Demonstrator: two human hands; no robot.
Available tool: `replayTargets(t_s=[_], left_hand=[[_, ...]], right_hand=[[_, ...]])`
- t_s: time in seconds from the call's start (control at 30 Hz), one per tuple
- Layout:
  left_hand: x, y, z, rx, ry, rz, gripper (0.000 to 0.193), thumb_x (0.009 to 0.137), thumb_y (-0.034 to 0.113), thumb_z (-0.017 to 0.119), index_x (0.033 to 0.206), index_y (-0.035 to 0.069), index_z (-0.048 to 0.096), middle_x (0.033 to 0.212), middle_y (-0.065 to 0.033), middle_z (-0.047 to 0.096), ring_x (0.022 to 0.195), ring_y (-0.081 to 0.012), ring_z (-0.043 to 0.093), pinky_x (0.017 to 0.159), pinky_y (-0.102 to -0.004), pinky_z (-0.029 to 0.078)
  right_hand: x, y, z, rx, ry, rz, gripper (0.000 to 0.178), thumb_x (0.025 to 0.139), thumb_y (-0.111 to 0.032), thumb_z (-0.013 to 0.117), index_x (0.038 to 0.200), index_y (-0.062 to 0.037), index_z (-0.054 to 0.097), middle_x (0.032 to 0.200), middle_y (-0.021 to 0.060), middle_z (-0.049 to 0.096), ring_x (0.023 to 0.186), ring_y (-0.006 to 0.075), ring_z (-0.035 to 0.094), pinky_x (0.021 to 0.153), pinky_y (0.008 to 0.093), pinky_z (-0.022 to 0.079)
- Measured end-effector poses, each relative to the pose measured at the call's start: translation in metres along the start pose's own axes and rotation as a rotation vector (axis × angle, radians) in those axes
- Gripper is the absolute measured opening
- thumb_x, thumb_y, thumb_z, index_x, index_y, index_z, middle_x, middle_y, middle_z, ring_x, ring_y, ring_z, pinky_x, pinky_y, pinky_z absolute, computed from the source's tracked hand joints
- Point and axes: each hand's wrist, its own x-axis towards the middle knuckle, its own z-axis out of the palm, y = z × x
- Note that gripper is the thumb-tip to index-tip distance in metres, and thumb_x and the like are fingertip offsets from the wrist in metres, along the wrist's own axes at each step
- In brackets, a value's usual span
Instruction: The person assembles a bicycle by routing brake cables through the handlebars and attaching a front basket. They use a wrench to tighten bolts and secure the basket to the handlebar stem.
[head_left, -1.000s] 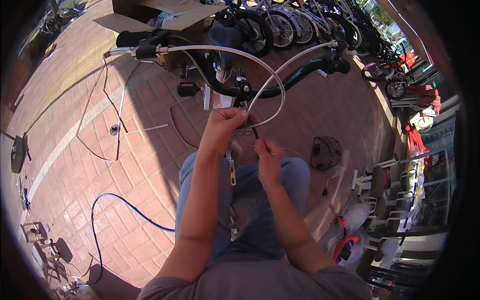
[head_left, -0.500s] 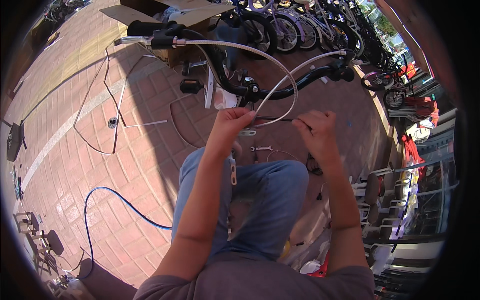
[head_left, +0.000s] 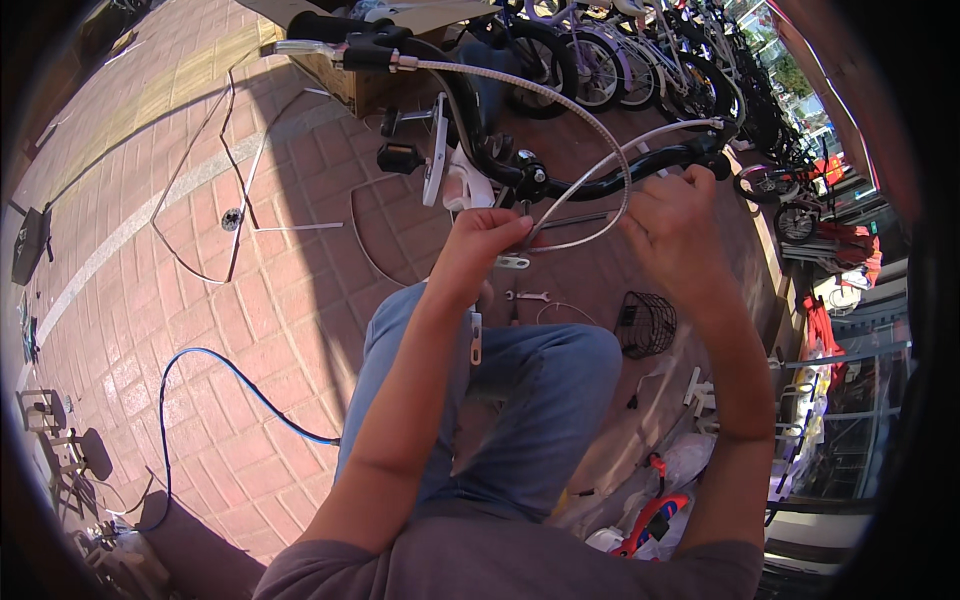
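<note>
In front of me stands a black bicycle handlebar (head_left: 630, 172), its brake lever at the left end and pale brake cables (head_left: 583, 98) looping over it. My left hand (head_left: 470, 250) sits just below the stem clamp (head_left: 531, 178), thumb and fingers pinched on one end of a thin dark metal rod (head_left: 578, 219). The rod points right; I cannot make out its pinched end. My right hand (head_left: 675, 230) hovers beyond the rod's free end, apart from it, fingers loosely bent and holding nothing visible. A slotted metal strip (head_left: 513, 263) lies close under the left fingertips.
On the brick paving lie a wrench (head_left: 530, 296), a black wire basket (head_left: 645, 325) and a blue hose (head_left: 225, 356). Parked bicycles (head_left: 590, 70) line the far side. A cardboard box (head_left: 350, 88) stands behind the handlebar. Bagged red parts (head_left: 655, 525) are by my right elbow.
My right hand has come off the rod's end and moved right and slightly up. My left hand keeps its pinch by the stem. The whole view has shifted a little.
</note>
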Motion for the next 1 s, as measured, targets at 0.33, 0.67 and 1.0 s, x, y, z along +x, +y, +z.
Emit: replayTargets(t_s=[0.33,0.67,1.0], left_hand=[[0.002,-0.005,0.007,0.145,0.046,0.055,0.025,0.091,0.020,0.059,0.086,-0.001,0.070,0.076,-0.0024,0.067,0.069,-0.0065,0.056,0.068,-0.0223,0.042],[0.000,0.001,0.005,0.079,0.074,0.040,0.025,0.090,0.021,0.063,0.081,-0.001,0.069,0.072,-0.0016,0.065,0.066,-0.0048,0.054,0.062,-0.0219,0.041],[0.003,-0.010,0.014,0.053,0.139,0.108,0.026,0.090,0.020,0.063,0.076,-0.001,0.066,0.068,-0.0033,0.063,0.062,-0.0060,0.054,0.058,-0.0222,0.044]], right_hand=[[0.031,0.022,-0.006,-0.094,0.066,-0.356,0.020,0.062,-0.011,0.073,0.075,-0.0026,0.061,0.074,0.0057,0.053,0.077,0.0230,0.054,0.074,0.0382,0.042],[0.031,0.008,-0.009,-0.136,0.061,-0.315,0.022,0.059,-0.010,0.074,0.075,-0.0024,0.060,0.072,0.0061,0.053,0.072,0.0238,0.054,0.066,0.0369,0.043],[-0.001,0.020,0.013,0.010,0.091,-0.146,0.018,0.063,-0.010,0.074,0.073,-0.0035,0.060,0.072,0.0059,0.053,0.070,0.0243,0.052,0.062,0.0363,0.041]])
